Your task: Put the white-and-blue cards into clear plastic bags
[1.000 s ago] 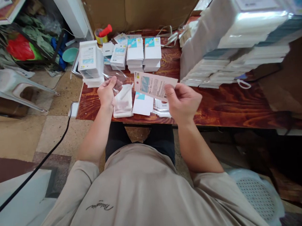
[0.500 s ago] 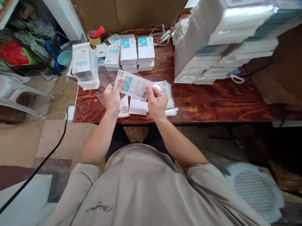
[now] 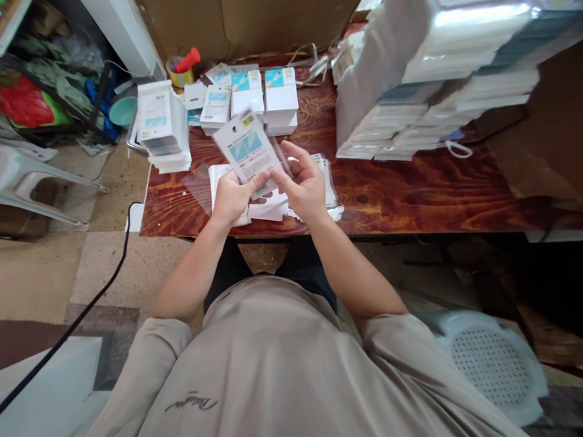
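A printed card (image 3: 252, 146) with a hang hole, a yellow mark and a blue picture is held tilted above the table's front edge. Clear plastic shows along its right side. My left hand (image 3: 233, 198) grips the lower left edge, thumb on the face. At the lower right corner, my right hand (image 3: 305, 187) pinches with its thumb, the fingers curled behind. Under my hands lie white cards (image 3: 268, 208), partly hidden. A pile of clear-wrapped packs (image 3: 329, 181) sits just right of my right hand. Clear plastic film (image 3: 197, 187) lies to the left.
Stacks of cards (image 3: 280, 100) stand along the back of the wooden table (image 3: 406, 194), with another card stack (image 3: 159, 124) at its left end. A tall pile of wrapped packs (image 3: 412, 104) rises on the right. A tape roll (image 3: 181, 75) and a white cable (image 3: 316, 69) lie behind.
The card has turned from nearly lying sideways to more upright, its hang-hole end now pointing up and away. My left hand has shifted down to its lower edge, and my hands are closer together.
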{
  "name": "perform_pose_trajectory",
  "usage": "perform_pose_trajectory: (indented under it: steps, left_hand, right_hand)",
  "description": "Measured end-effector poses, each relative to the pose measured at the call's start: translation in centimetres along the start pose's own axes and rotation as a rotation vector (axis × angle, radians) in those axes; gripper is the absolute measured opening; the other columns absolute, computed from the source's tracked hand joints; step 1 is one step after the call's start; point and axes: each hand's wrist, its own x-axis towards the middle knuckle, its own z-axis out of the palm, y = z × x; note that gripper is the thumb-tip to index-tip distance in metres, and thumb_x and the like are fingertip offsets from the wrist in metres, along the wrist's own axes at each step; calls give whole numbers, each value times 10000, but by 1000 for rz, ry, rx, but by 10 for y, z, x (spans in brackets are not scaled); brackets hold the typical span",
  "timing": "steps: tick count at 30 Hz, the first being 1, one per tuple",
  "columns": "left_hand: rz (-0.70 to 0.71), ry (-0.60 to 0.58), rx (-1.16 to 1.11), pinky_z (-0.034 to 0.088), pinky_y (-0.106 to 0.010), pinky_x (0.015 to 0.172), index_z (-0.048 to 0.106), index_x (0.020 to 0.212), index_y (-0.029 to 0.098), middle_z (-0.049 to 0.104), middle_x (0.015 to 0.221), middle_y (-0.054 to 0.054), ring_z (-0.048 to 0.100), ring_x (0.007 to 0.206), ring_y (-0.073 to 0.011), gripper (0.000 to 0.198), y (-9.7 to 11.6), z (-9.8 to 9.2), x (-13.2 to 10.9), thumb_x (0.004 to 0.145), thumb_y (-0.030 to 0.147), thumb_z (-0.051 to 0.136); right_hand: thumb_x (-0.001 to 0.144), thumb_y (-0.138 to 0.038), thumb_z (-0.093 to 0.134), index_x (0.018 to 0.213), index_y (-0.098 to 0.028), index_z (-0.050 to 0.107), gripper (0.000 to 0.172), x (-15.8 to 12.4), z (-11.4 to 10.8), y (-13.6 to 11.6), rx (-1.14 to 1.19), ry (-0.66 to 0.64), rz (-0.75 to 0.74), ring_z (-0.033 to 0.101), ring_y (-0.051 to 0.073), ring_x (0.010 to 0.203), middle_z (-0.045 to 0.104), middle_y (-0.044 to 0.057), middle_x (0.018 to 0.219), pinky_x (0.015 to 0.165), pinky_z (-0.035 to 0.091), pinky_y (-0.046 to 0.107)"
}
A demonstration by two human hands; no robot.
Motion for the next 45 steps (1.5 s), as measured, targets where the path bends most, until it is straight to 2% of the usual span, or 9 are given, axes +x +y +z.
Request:
perform_pose_trajectory:
  steps: [6, 10, 13, 21, 27, 31, 34, 40, 45]
  left_hand:
    - [249, 491, 806, 449, -489, 1116, 563, 850, 226, 700, 1189, -158, 566, 1328, -374, 448, -6, -67, 24, 651, 355, 943]
    - [17, 406, 1071, 471, -533, 1028, 533, 775, 235, 709, 1021, -156, 668, 1104, -384, 443, -16, -100, 45, 627, 389, 921]
    - [47, 407, 1056, 499, -477, 946, 558, 668, 241, 672, 800, -79, 684, 935, -327, 377, -19, -108, 54, 619, 359, 912]
    - [193, 412, 1060, 479, -476, 975, 646, 637, 238, 650, 670, -90, 695, 908, -339, 213, -10, -105, 43, 805, 311, 756]
    - [431, 461, 694, 500, -353, 988, 689, 853, 236, 752, 1015, -87, 689, 1101, -254, 119, -15, -99, 31, 925, 318, 640]
    - [243, 432, 201, 529, -237, 725, 637, 905, 220, 665, 773, 33, 661, 720, -122, 254, -25, -90, 38, 729, 127, 794]
    - [121, 352, 31, 536, -231, 674, 657, 822, 190, 622, 706, 55, 589, 598, -77, 223, -25, -80, 42, 714, 118, 838]
    - [111, 303, -153, 616, -314, 811, 686, 793, 190, 748, 863, -44, 747, 808, -149, 208, -5, -57, 39, 866, 327, 825]
    - [134, 336, -244, 639, -322, 816, 687, 890, 215, 772, 940, -47, 773, 998, -209, 259, 8, -42, 39, 846, 412, 850]
  right_hand:
    - [923, -386, 592, 1385, -150, 533, 522, -8, -49, 56, -169, 365, 185, 659, 203, 764, 702, 74, 951, 740, 568, 380]
    - [846, -297, 637, 1227, -92, 617, 434, -25, -56, 71, -655, 371, 385, 645, 343, 1037, 712, 188, 1042, 992, 460, 578]
    - [908, -308, 585, 1234, -82, 639, 401, -34, -46, 55, -814, 337, 277, 533, 421, 1276, 622, 292, 1333, 1055, 395, 608]
    - [980, -328, 615, 1177, -54, 720, 354, -29, -15, -23, -903, -725, -391, 589, 356, 1220, 688, 228, 1274, 994, 505, 452]
    - [1034, -134, 383, 1240, 31, 663, 385, -35, -12, -37, -1081, -861, -456, 599, 369, 1220, 664, 287, 1236, 897, 542, 413]
    - [1024, -138, 437, 1173, -26, 689, 313, -31, -20, -34, -1007, -918, -464, 609, 343, 1250, 689, 241, 1239, 936, 525, 381]
    - [964, -60, 467, 1113, -89, 703, 281, -26, -30, -31, -918, -821, -407, 706, 272, 1021, 754, 168, 1100, 833, 519, 337]
    - [1037, -465, 543, 886, -206, 719, 348, -35, -52, -28, -124, 136, -40, 651, 156, 593, 666, 3, 691, 544, 487, 263]
    - [843, -637, 747, 785, -191, 692, 453, -49, -42, -22, 412, -24, 332, 600, 127, 423, 626, -23, 581, 369, 445, 224]
